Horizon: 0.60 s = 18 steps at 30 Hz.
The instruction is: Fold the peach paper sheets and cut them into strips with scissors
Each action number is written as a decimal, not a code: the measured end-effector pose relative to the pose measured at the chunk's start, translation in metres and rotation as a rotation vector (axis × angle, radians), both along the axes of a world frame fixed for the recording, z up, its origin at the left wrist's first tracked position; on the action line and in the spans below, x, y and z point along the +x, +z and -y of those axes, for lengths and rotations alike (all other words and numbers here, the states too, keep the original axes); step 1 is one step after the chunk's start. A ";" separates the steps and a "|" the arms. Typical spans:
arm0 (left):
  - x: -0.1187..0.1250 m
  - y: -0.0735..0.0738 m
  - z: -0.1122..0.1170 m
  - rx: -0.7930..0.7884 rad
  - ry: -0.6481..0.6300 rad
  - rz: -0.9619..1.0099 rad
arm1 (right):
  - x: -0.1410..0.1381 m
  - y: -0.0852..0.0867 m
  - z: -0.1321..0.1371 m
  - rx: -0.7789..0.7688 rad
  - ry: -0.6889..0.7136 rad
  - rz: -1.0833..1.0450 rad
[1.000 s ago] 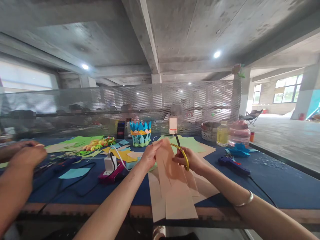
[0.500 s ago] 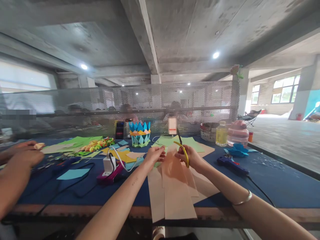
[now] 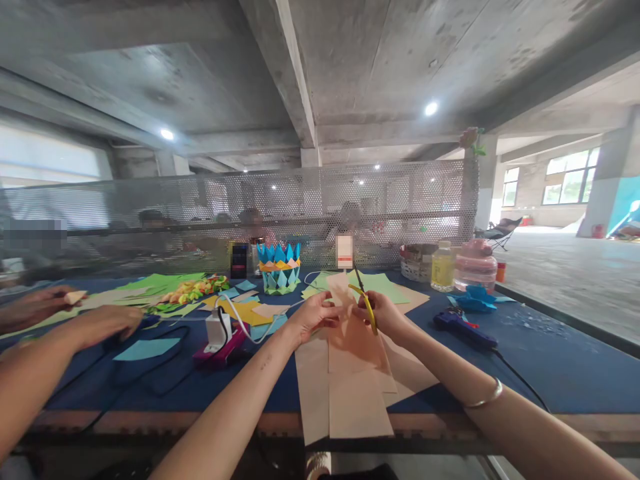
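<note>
My left hand (image 3: 316,317) pinches a narrow peach-coloured sheet of paper (image 3: 342,288), which stands up between my hands. In my right hand (image 3: 384,315) is a pair of scissors (image 3: 370,308) with yellow handles; its dark blades point up and away. The thumb and fingers of that hand reach towards the right side of the held paper; whether they touch it I cannot tell. Beneath both hands, overlapping peach sheets (image 3: 357,403) spread over the blue table and past its front edge. Pale green sheets (image 3: 387,287) lie behind them.
A purple power strip (image 3: 227,353) with a white charger sits left, near a blue paper sheet (image 3: 147,348). A folded-paper basket (image 3: 279,270) stands behind. On the right are a glue gun (image 3: 465,331), a yellow bottle (image 3: 443,268) and a pink jug (image 3: 475,267). Another person's hands (image 3: 107,325) work far left.
The peach paper now stands higher between my hands, and my left hand has shifted slightly right. The scissors stay in my right hand. At left, the other person's nearer hand has moved right.
</note>
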<state>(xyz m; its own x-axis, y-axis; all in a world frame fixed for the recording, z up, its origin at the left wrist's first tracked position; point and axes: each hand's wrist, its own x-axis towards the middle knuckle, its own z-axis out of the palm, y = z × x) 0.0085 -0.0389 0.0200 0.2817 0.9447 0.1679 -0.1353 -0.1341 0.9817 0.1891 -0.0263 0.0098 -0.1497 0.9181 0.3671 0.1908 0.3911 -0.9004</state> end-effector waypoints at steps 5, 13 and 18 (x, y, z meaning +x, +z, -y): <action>0.009 -0.011 -0.004 0.127 0.114 -0.074 | 0.003 -0.002 -0.003 -0.010 -0.038 0.001; 0.010 -0.007 0.004 0.198 -0.010 -0.130 | 0.006 -0.001 -0.007 -0.029 -0.088 -0.047; 0.008 -0.013 0.004 0.140 -0.144 -0.263 | 0.007 0.000 -0.006 -0.063 -0.103 -0.050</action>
